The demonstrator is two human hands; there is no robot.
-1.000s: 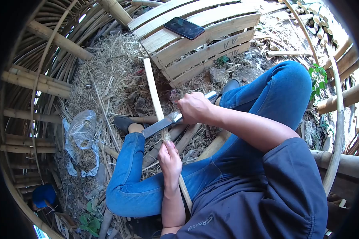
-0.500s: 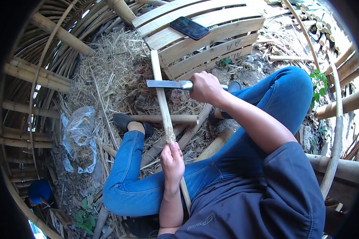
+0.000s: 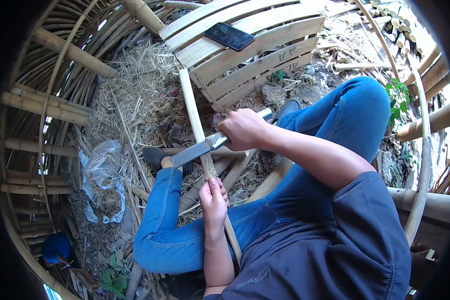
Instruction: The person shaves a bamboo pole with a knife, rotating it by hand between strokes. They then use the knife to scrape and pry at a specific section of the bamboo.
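Note:
My left hand [image 3: 213,202] is closed around the lower part of a pale wooden stick [image 3: 192,107], whose lower end runs back past my thigh to my shirt. The stick slants up and away, its far tip near a slatted crate. In my right hand [image 3: 245,130] is the silvery handle of a broad-bladed knife [image 3: 192,154]. Its blade lies across the stick, a little above my left hand, pointing down to the left. Frayed shavings cling to the stick just above my left fingers.
A dark phone [image 3: 229,36] lies on the slatted wooden crate [image 3: 255,60]. Bamboo poles [image 3: 225,175] lie on the straw-covered ground [image 3: 140,90] between my legs. A plastic bag [image 3: 104,170] is at the left. Cut bamboo pieces [image 3: 397,22] are piled at upper right.
My right hand has drawn the knife down along the stick toward my left hand, and the blade has tilted. The left hand keeps its grip in nearly the same place.

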